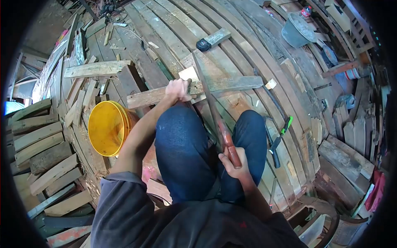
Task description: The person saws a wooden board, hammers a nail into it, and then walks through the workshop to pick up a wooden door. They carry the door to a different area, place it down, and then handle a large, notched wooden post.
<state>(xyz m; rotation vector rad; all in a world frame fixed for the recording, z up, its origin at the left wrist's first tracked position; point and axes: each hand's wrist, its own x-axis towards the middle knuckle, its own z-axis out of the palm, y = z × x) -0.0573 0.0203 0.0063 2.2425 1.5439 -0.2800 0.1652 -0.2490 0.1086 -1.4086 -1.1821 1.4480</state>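
Observation:
My right hand (238, 165) is wrapped around the reddish-brown handle of a handsaw (210, 97). The long blade points away from me and crosses over a weathered wooden plank (244, 82). On the plank, left of the blade, my left hand (178, 89) grips the wood, its fingers curled over the edge. A pale offcut (188, 74) lies just beyond that hand. Both of my knees are bent close to the plank, on either side of the saw. Whether the teeth touch the wood cannot be made out.
A yellow bucket (106, 129) stands to my left, near stacked timber (45, 144). To the right lie a green-and-black handled tool (285, 126) and a dark metal bar (275, 101). Farther off are a wood block with a dark end (215, 38) and a grey bucket (296, 31).

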